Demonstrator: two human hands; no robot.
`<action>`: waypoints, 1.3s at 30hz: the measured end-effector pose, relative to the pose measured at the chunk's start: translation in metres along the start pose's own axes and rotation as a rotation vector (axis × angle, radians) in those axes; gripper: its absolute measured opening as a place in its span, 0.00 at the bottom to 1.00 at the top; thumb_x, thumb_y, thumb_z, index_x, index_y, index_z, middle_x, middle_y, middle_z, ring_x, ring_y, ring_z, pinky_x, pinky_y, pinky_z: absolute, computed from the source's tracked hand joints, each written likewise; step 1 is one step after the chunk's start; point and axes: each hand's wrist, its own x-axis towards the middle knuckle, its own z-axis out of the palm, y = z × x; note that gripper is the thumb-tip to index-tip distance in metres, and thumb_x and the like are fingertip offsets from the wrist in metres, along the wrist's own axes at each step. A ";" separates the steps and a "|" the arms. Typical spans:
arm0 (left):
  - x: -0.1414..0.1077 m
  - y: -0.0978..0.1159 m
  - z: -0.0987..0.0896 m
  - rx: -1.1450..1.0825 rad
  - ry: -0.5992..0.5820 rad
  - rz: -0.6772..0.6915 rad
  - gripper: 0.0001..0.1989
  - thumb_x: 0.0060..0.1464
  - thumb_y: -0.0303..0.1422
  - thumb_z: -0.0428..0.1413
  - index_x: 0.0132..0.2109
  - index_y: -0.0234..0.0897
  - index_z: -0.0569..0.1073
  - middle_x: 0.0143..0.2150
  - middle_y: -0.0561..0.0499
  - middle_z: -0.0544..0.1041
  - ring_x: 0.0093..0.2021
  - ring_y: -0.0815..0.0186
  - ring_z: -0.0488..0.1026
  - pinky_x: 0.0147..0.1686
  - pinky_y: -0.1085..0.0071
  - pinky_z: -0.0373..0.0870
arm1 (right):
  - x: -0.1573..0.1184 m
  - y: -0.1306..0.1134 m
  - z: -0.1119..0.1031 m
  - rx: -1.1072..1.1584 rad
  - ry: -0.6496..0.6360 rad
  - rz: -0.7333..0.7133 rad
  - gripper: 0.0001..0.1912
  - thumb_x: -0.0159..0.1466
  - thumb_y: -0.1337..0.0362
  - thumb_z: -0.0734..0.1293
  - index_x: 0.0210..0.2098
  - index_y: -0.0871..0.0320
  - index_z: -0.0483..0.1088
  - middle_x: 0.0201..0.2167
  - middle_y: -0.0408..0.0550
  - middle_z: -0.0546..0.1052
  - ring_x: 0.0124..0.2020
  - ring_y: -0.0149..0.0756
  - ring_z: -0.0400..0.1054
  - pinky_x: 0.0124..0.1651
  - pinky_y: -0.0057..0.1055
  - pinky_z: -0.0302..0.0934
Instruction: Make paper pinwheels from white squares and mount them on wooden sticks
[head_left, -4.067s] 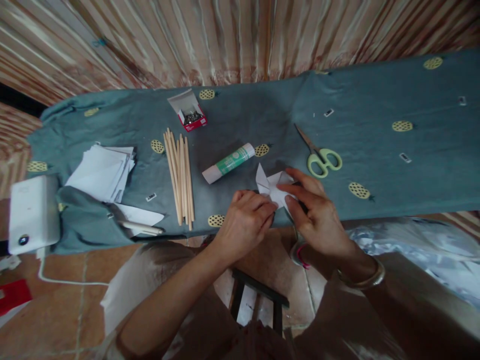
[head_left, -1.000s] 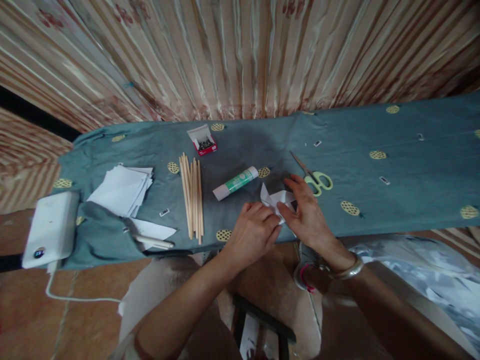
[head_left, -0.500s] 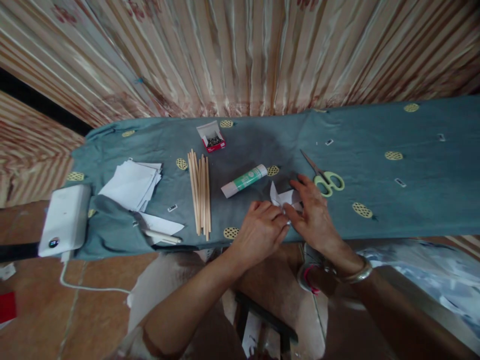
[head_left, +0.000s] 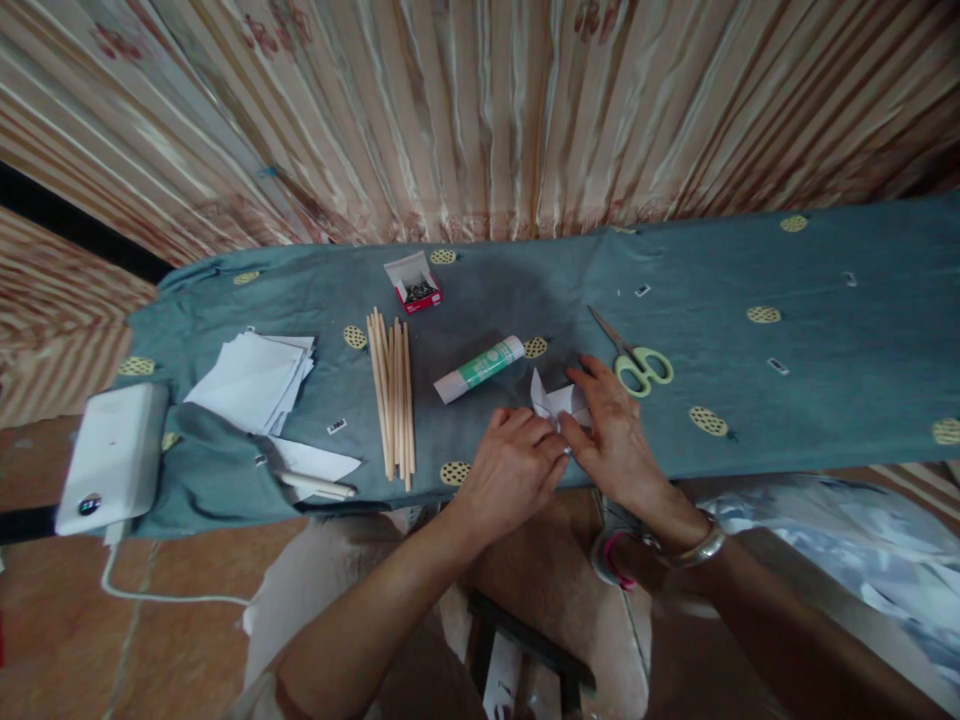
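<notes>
A: What can you count on the cloth [head_left: 720,370]?

B: One glue stick [head_left: 480,370], one pair of scissors [head_left: 627,350], one open red box [head_left: 420,303], one stack of sheets [head_left: 244,380], and wooden sticks [head_left: 397,400] bunched too closely to number

A: And the folded paper [head_left: 553,402]?

B: Just one: white, creased, a pointed flap standing up. It's near the cloth's front edge, between two hands; the left hand [head_left: 514,455] pinches its near side, the right hand [head_left: 615,435] spreads its fingers, thumb against it
</notes>
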 end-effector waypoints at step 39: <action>0.008 0.002 -0.008 -0.026 -0.040 -0.077 0.05 0.59 0.30 0.55 0.39 0.37 0.77 0.38 0.48 0.79 0.42 0.58 0.71 0.43 0.59 0.63 | 0.006 -0.007 0.006 -0.002 0.001 0.113 0.29 0.60 0.66 0.59 0.61 0.64 0.61 0.66 0.63 0.59 0.68 0.49 0.50 0.66 0.53 0.48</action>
